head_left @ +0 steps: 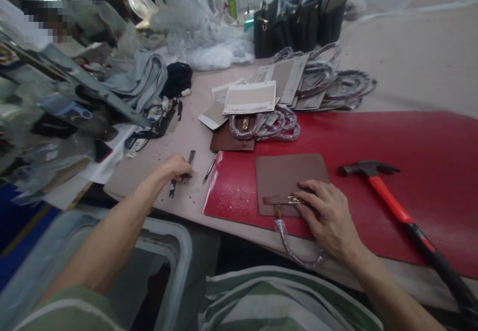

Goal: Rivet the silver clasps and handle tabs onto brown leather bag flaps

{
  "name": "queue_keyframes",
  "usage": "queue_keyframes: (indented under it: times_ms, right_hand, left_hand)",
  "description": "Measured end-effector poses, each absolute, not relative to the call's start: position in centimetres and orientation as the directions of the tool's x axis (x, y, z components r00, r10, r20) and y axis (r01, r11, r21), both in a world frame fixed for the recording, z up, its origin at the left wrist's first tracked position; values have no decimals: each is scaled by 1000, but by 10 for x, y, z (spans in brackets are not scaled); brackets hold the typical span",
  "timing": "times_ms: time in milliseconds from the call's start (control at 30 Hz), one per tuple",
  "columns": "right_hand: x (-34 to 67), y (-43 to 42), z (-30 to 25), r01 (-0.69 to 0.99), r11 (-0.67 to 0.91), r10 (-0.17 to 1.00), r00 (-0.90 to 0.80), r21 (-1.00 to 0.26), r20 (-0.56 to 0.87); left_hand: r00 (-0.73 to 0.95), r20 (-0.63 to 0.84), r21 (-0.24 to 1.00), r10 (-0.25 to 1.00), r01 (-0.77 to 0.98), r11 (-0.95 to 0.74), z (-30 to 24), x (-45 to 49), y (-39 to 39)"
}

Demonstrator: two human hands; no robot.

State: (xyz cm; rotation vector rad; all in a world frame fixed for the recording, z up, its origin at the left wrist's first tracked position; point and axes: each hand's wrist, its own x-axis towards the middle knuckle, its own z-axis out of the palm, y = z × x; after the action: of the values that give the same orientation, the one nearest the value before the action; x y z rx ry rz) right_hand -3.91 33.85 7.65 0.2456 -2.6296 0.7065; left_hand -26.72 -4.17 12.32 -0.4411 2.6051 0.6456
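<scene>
My left hand [178,166] is closed at the table's left end, its fingers around a dark metal bar-like tool [191,157]. Beside it lie a short dark tool [172,188] and a thin pen-like tool [209,171]. My right hand [328,214] rests with fingers spread on a brown leather panel [289,171]. Its fingertips touch a narrow strap with a gold-coloured buckle [294,200]. From the strap, a plastic-wrapped handle [286,239] hangs over the table's front edge.
A hammer [388,189] lies right of my right hand on a red mat [418,137]. Behind are stacked panels [250,97] with wrapped handles [286,124], then black bags [295,27]. A plastic bin [182,251] stands below the left front edge.
</scene>
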Motion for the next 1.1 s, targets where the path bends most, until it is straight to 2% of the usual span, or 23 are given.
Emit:
queue_keyframes:
  times_ms: [67, 133, 167, 200, 267, 333, 500, 667, 767, 1100]
  right_hand:
    - [-39, 338, 78, -264, 853, -57, -904, -449, 423]
    - [-39, 337, 79, -256, 852, -52, -910, -456, 412]
    - [-39, 337, 79, -253, 852, -51, -912, -459, 408]
    - [-39, 337, 79, -250, 852, -49, -913, -460, 405]
    - [-39, 337, 79, -250, 854, -51, -913, -456, 406]
    - [-39, 337, 78, -255, 856, -57, -912, -450, 407]
    - [-39, 338, 77, -265, 858, -68, -908, -440, 414]
    - [-39, 338, 78, -250, 855, -56, -916, -454, 398]
    - [-39, 337, 78, -244, 853, -48, -917, -462, 396]
    - [-39, 339, 74, -252, 847, -52, -916, -469, 398]
  left_hand:
    - [-841, -514, 449, -168, -431, 783, 130, -257, -44]
    - [-849, -524, 632, -64, -438, 639, 135, -241, -44]
    - [-866, -500, 741, -2, -429, 517, 136, -231, -42]
    - [-890, -453, 836, 53, -404, 370, 136, -219, -38]
    - [-947, -305, 946, 97, -290, 146, 132, -192, -24]
    - [-986, -139, 985, 93, -128, 116, 125, -164, -2]
    - [-946, 231, 928, 228, 285, 241, 105, -112, 49]
    - [-826, 444, 802, 347, 539, 259, 86, -102, 62]
    - [-804, 485, 773, 344, 578, 261, 82, -103, 61]
    - [-824, 466, 779, 323, 555, 293, 82, -98, 62]
